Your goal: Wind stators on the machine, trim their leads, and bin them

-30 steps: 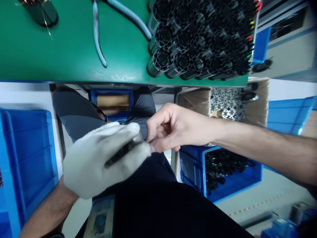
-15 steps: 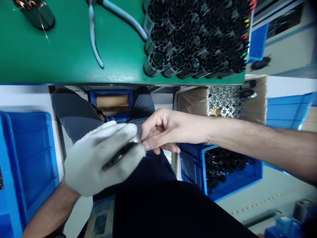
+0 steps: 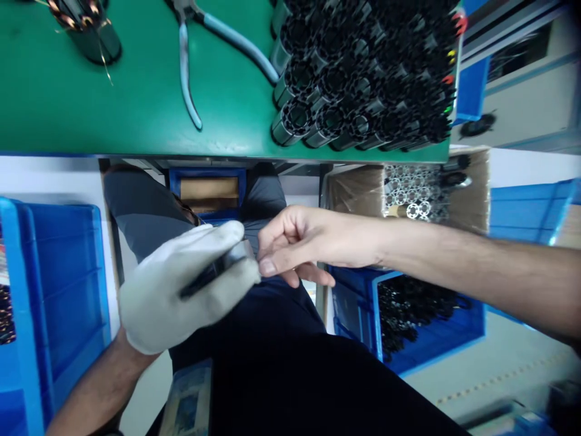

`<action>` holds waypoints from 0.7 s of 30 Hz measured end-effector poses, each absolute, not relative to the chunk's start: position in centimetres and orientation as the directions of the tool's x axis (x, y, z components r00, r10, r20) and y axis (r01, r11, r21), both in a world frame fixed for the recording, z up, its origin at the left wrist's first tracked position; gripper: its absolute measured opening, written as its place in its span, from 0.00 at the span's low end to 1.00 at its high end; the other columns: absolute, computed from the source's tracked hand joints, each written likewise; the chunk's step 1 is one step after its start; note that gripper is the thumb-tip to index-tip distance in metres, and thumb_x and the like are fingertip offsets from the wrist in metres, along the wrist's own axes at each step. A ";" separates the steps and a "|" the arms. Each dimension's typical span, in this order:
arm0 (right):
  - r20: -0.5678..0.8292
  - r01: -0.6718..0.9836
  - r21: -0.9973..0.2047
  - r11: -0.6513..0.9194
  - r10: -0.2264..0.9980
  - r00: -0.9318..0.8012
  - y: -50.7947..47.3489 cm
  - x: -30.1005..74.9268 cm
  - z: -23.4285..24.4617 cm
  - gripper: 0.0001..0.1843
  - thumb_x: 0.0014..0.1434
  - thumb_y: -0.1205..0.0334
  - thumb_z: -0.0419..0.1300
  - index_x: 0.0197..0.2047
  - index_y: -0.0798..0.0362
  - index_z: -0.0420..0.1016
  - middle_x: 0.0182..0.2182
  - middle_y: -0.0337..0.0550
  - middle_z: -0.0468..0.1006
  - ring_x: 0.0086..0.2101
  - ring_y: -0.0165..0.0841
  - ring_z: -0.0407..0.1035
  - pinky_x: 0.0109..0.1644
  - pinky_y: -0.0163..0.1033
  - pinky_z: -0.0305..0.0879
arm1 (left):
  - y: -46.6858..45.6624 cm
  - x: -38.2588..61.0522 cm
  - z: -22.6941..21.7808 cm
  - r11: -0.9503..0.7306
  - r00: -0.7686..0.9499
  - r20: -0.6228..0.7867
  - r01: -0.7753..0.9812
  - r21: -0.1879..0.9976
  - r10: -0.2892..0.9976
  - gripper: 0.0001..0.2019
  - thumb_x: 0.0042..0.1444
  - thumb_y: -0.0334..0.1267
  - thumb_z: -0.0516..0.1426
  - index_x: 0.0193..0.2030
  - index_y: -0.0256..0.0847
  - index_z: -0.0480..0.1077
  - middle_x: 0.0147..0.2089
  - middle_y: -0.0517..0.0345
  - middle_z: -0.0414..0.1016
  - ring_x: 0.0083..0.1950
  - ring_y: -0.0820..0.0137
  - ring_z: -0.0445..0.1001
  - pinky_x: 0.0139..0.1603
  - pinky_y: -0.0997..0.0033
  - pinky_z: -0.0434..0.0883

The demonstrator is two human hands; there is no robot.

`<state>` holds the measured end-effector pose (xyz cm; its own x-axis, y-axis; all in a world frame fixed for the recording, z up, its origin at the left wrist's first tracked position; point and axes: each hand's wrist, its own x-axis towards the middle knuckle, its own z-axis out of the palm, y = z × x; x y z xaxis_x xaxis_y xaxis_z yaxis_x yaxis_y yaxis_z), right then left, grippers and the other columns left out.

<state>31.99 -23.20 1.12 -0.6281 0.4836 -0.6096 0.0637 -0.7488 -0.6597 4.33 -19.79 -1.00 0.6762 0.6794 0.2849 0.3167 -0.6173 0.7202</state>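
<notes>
My left hand (image 3: 181,290), in a white glove, is wrapped round a dark cylindrical part (image 3: 227,263) held over my lap, below the bench edge. My bare right hand (image 3: 299,245) reaches in from the right, thumb and fingers pinched at the end of that same part; what the fingertips grip is too small to make out. Both hands meet just under the green bench (image 3: 113,103).
On the bench lie blue-handled pliers (image 3: 190,91), a wound stator with copper wire (image 3: 86,27) and a dense stack of black cylinders (image 3: 363,72). Blue bins stand at the left (image 3: 63,290) and right (image 3: 426,321). A cardboard box of metal parts (image 3: 408,194) sits under the bench.
My right hand's fingers have uncurled slightly and slid down along the part's end. The left hand has shifted a little lower and left, still gripping the part.
</notes>
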 end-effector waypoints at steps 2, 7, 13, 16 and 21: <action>-0.481 0.164 -0.861 -0.482 0.665 -0.571 -23.5 31.2 1.5 0.20 0.73 0.49 0.73 0.36 0.54 0.77 0.26 0.35 0.80 0.19 0.23 0.67 0.23 0.31 0.62 | -20.1 4.5 -0.9 -0.756 0.694 0.390 0.345 0.557 0.605 0.10 0.68 0.38 0.69 0.55 0.50 0.83 0.53 0.60 0.92 0.50 0.59 0.93 0.58 0.59 0.88; 0.209 0.577 -0.575 0.581 0.785 -0.583 -22.6 31.5 4.6 0.19 0.79 0.73 0.62 0.33 0.52 0.75 0.25 0.34 0.75 0.23 0.25 0.66 0.28 0.40 0.52 | -20.7 3.2 -0.4 -0.568 0.497 0.309 0.543 0.619 0.811 0.17 0.63 0.37 0.71 0.58 0.46 0.80 0.52 0.55 0.91 0.50 0.60 0.92 0.56 0.63 0.87; 0.230 0.755 -0.444 0.482 0.876 -0.424 -16.1 29.5 5.3 0.06 0.76 0.64 0.68 0.54 0.51 0.85 0.42 0.44 0.85 0.38 0.34 0.81 0.40 0.38 0.74 | -11.5 -1.0 0.3 -0.168 -0.059 0.327 0.765 0.621 0.943 0.21 0.68 0.43 0.71 0.64 0.46 0.76 0.60 0.56 0.87 0.60 0.57 0.88 0.68 0.53 0.81; 0.281 0.880 -0.220 0.421 0.891 -0.356 -10.6 26.2 3.6 0.22 0.76 0.71 0.58 0.68 0.47 0.79 0.59 0.51 0.81 0.54 0.43 0.79 0.42 0.40 0.76 | -5.8 -1.4 -0.3 -0.128 -0.069 0.299 0.797 0.591 0.952 0.22 0.66 0.41 0.70 0.64 0.42 0.75 0.63 0.48 0.86 0.66 0.49 0.85 0.72 0.45 0.79; 0.251 0.911 -0.137 0.389 0.903 -0.348 -3.7 22.8 1.2 0.12 0.76 0.73 0.58 0.57 0.55 0.79 0.71 0.60 0.73 0.69 0.57 0.68 0.63 0.59 0.80 | -5.6 -0.6 -1.5 -0.301 0.013 0.522 0.830 0.470 0.853 0.32 0.55 0.35 0.75 0.67 0.41 0.77 0.69 0.38 0.81 0.73 0.34 0.76 0.76 0.28 0.72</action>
<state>22.77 -3.71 1.23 -0.3475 0.9033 0.2514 0.9112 0.3886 -0.1366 -0.64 -5.55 -1.48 0.0131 0.8526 0.5224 0.8298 -0.3008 0.4701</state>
